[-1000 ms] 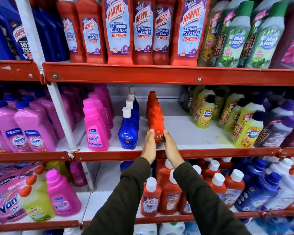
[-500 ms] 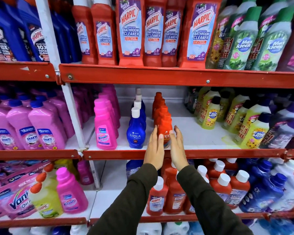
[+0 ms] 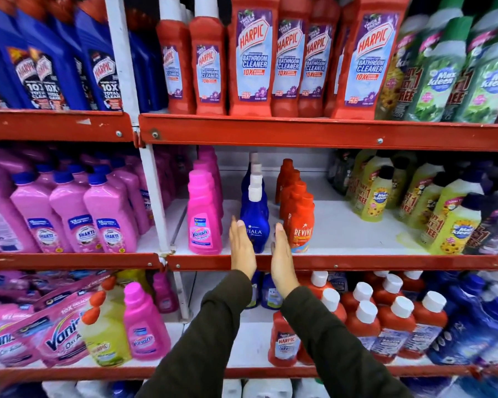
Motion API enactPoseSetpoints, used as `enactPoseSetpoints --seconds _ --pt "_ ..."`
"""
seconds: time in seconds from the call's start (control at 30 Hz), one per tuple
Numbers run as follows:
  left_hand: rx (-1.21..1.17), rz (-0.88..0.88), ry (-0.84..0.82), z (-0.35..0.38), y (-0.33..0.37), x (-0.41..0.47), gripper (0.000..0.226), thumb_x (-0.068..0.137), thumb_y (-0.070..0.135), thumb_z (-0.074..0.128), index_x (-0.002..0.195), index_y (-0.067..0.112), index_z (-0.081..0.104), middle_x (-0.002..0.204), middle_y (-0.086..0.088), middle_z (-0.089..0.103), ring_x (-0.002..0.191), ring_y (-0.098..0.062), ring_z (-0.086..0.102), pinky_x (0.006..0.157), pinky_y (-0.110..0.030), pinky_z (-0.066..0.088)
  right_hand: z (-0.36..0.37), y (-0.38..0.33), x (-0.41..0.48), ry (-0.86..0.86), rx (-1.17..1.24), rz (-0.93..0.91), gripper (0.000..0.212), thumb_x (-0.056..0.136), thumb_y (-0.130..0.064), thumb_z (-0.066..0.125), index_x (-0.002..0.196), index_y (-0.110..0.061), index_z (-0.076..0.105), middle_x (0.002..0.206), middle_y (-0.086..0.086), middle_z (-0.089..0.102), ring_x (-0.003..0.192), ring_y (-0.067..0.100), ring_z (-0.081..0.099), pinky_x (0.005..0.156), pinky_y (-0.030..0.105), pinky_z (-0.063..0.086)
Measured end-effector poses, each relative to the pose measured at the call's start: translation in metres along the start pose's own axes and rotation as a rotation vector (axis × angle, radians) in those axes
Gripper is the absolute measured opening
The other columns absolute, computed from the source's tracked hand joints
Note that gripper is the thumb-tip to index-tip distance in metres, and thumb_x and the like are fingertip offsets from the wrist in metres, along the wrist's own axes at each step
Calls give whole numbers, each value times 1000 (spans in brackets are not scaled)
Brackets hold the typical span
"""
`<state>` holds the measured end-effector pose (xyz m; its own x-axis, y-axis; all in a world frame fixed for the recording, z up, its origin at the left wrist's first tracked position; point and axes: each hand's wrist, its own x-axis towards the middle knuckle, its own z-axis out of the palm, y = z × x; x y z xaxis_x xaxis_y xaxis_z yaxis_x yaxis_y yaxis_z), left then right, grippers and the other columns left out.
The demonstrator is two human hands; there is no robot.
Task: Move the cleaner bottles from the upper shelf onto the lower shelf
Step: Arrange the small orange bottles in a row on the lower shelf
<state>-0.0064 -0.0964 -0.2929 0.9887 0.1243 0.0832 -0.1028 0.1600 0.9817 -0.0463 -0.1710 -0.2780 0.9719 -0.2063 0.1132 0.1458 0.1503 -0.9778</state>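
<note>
On the middle shelf (image 3: 357,261) a row of blue Ujala bottles with white caps (image 3: 255,222) stands beside a row of red Revive bottles (image 3: 301,225). My left hand (image 3: 242,245) and my right hand (image 3: 281,254) are flat with straight fingers, one on each side of the front blue bottle. The right hand sits in the gap between the blue and red rows. Neither hand has closed on a bottle. Red Harpic bathroom cleaner bottles (image 3: 253,61) fill the top shelf. On the lower shelf (image 3: 299,370), smaller red Harpic bottles with white caps (image 3: 285,338) stand in rows.
Pink Vanish bottles (image 3: 203,214) stand left of the blue row and yellow Max Kleen bottles (image 3: 454,225) far right, with bare white shelf (image 3: 342,225) between. A white upright post (image 3: 153,196) divides the bays. Pink pouches (image 3: 49,337) and blue bottles (image 3: 472,326) flank the lower shelf.
Both hands let go of the front red Revive bottle, opened, and shifted left to flank the front blue bottle. The red bottle stays on the middle shelf.
</note>
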Motion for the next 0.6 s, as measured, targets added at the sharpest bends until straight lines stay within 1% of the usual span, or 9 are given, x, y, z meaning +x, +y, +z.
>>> enactPoseSetpoints --seconds 0.03,0.07,0.1,0.17,0.27,0.3,0.4,0.53,0.6 --pt "-34 -70 -25 -5 -11 14 119 71 99 36 162 23 26 169 1 29 155 -15 28 130 -45 20 1 0 2 -14 7 26 45 104 -51 31 141 -30 45 140 -12 55 130 -2 52 107 18 42" --pt "-65 -117 -53 -8 -23 26 133 58 106 39 161 22 31 166 0 35 152 -15 35 128 -46 24 3 -2 4 -33 11 46 41 105 -49 28 135 -31 48 128 -14 61 115 -10 58 93 8 47" --pt "-83 -136 -76 -9 -33 35 137 53 108 39 160 23 33 164 0 40 149 -15 40 127 -46 28 4 -3 5 -55 25 61 39 106 -47 26 133 -31 49 120 -16 62 102 -17 60 80 3 48" --pt "-77 -145 -104 -9 -33 34 126 61 101 37 159 22 36 159 -2 46 145 -17 46 125 -46 32 4 -7 5 -70 49 76 40 106 -46 25 133 -29 48 113 -19 62 89 -20 61 70 1 47" --pt "-79 -136 -94 -8 -12 19 113 69 88 37 160 20 33 159 -5 45 146 -21 44 125 -48 32 5 -12 5 -76 62 94 35 106 -44 24 128 -30 47 108 -22 61 92 -13 60 69 3 48" --pt "-74 -129 -98 -7 -6 13 106 76 84 37 160 19 30 160 -6 43 147 -22 42 125 -49 31 5 -13 5 -74 66 102 32 107 -43 24 126 -31 47 108 -23 60 93 -11 59 69 3 49" --pt "-55 -103 -90 -5 2 5 69 105 58 30 162 18 24 163 -10 38 148 -25 39 125 -50 31 4 -14 5 -73 58 105 29 107 -43 25 123 -33 47 106 -22 60 94 -9 58 69 5 49" --pt "-13 -75 -124 -7 8 3 61 111 45 24 164 18 15 168 -4 26 153 -22 30 128 -44 24 5 -11 3 -68 60 105 26 106 -41 28 122 -32 47 105 -21 60 94 -7 59 71 8 49" --pt "-11 -75 -141 -8 9 3 59 111 43 24 164 18 14 168 -5 27 153 -23 30 127 -45 25 4 -11 3 -65 65 94 26 107 -40 28 123 -31 47 104 -21 60 93 -7 59 71 8 49"
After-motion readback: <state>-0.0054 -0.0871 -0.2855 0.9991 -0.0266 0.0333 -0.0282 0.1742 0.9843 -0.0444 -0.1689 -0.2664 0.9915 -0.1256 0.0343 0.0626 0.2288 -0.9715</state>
